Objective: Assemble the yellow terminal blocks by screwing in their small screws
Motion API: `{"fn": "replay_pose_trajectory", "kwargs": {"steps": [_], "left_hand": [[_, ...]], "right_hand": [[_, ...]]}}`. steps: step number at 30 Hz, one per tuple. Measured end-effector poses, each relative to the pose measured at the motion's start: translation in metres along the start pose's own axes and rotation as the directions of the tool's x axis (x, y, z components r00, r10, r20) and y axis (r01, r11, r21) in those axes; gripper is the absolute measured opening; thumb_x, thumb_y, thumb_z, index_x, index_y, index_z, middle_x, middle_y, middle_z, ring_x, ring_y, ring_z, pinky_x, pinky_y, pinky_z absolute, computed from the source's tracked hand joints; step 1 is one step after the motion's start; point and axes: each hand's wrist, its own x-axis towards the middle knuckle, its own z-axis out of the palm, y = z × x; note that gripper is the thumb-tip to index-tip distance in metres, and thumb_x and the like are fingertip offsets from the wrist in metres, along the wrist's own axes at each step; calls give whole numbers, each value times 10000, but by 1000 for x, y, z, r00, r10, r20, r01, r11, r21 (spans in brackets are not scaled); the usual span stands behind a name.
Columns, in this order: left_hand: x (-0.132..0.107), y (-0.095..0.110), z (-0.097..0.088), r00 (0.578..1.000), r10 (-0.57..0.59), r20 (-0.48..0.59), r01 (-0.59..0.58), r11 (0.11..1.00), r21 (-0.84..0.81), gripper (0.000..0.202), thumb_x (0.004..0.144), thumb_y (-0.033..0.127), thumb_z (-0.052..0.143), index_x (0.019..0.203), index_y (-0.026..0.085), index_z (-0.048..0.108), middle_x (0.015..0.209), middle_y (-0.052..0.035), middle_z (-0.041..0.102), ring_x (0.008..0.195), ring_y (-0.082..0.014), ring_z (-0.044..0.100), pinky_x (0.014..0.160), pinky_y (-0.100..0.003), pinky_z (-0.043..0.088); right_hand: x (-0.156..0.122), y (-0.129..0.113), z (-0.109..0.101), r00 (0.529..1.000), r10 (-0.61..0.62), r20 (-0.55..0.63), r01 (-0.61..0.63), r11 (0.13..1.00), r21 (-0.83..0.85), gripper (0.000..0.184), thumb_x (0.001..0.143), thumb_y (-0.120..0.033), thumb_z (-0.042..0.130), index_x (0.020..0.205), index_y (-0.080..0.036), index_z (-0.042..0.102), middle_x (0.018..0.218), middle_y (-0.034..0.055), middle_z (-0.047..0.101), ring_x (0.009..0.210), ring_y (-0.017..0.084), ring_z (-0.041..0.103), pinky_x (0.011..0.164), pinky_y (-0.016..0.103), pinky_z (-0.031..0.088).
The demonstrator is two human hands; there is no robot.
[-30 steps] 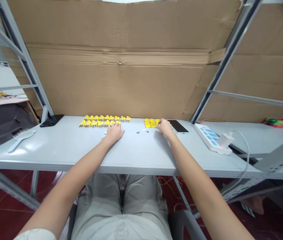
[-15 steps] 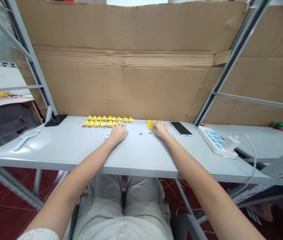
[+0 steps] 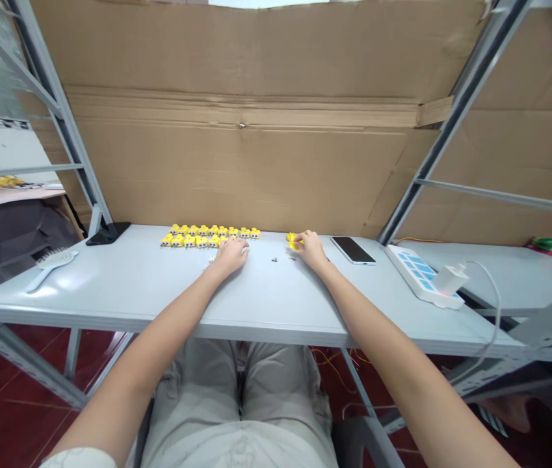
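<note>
My left hand lies at the right end of the front row of small yellow figures, its fingers curled downward. The back of the hand hides whatever is under those fingers. Small white pieces lie just left of that wrist, partly covered. My right hand pinches at a small yellow plastic piece with thumb and fingertips. Other yellow parts there are mostly behind the hand. Two tiny dark metal bits, one a small piece, lie on the table between the hands.
A second row of yellow figures stands behind the first. Right of my right hand lies a phone, then a power strip with a plugged-in charger. A hairbrush lies far left. Cardboard walls the table's back edge.
My right hand has lifted and turned slightly, its fingers now closer together at the yellow piece. My left hand has shifted very slightly, staying by the front row.
</note>
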Motion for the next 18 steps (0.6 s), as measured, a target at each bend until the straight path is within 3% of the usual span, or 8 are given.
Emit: {"fn": "replay_pose_trajectory", "kwargs": {"steps": [3,7,11,14,18], "left_hand": [[4,-13,-6,999,-42,-25,40,996,-75,331,911,195,425,1109,166,690,1157,-96,698,1117,-249,601,990,-353,435],[9,-38,-13,991,-133,-10,130,977,-167,377,859,125,406,1102,143,694,1158,-87,703,1106,-222,621,961,-295,459],[6,-61,-27,977,-127,168,175,935,-309,339,765,119,474,1000,145,717,1079,-65,726,1000,-197,659,882,-251,491],[-1,-72,-43,948,-79,310,185,926,-329,282,735,232,575,962,167,730,1018,-55,732,943,-212,668,832,-253,501],[-8,-78,-52,895,49,444,102,945,-311,366,642,349,708,990,243,743,1059,-24,721,1023,-236,632,811,-245,480]], "right_hand": [[-7,-16,-9,994,-50,-100,68,982,174,180,876,-174,494,873,-159,673,1026,133,626,998,249,534,906,358,394],[-21,-43,-18,975,-191,-112,216,927,307,112,859,-235,590,800,-180,668,952,100,634,936,234,554,875,357,412],[-31,-63,-20,947,-322,17,297,892,340,72,829,-179,628,779,-179,680,906,80,653,872,209,569,834,337,422],[-37,-71,-18,919,-369,135,310,892,330,67,824,-166,642,783,-163,696,894,87,666,883,205,581,832,316,429],[-40,-76,-17,911,-359,203,291,908,300,84,830,-170,638,807,-149,716,887,92,678,865,198,599,813,294,439]]}}
